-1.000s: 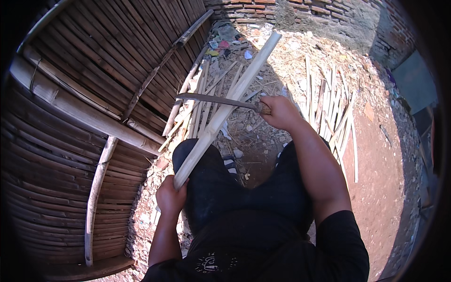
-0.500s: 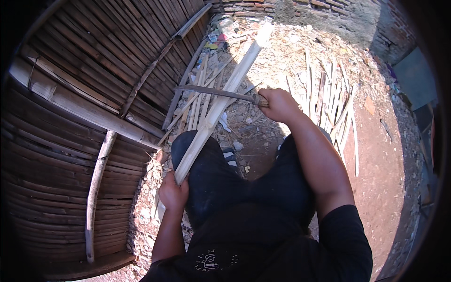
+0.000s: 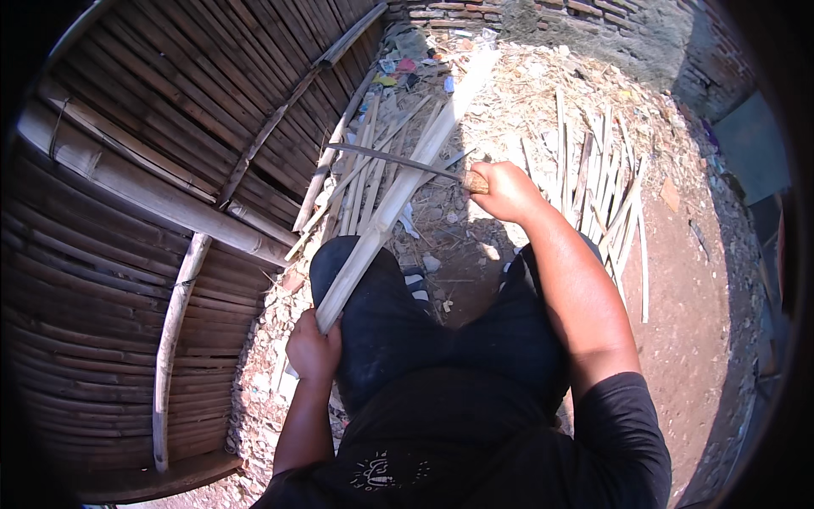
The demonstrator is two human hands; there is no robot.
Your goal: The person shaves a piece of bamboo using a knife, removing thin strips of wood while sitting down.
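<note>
A long split piece of pale bamboo (image 3: 366, 246) slants from my left side up and away to the sunlit ground, resting across my left thigh. My left hand (image 3: 314, 346) is closed around its near end. In my right hand (image 3: 507, 191) is the wooden handle of a machete (image 3: 397, 159). Its long dark blade points left and lies across the bamboo's upper face, well beyond my knee. The blade is turned so that it looks thin, and whether its edge bites into the bamboo cannot be made out.
A slatted bamboo wall (image 3: 110, 322) stands close on my left. Thin bamboo strips (image 3: 598, 170) lie in a pile at right, and more strips (image 3: 365, 182) lie beside the wall. Shavings and litter cover the ground ahead, up to a brick wall (image 3: 560, 21).
The machete has turned in my right hand, its blade now looking narrower and sloping more, with the tip slightly farther away. My left hand keeps its hold on the bamboo.
</note>
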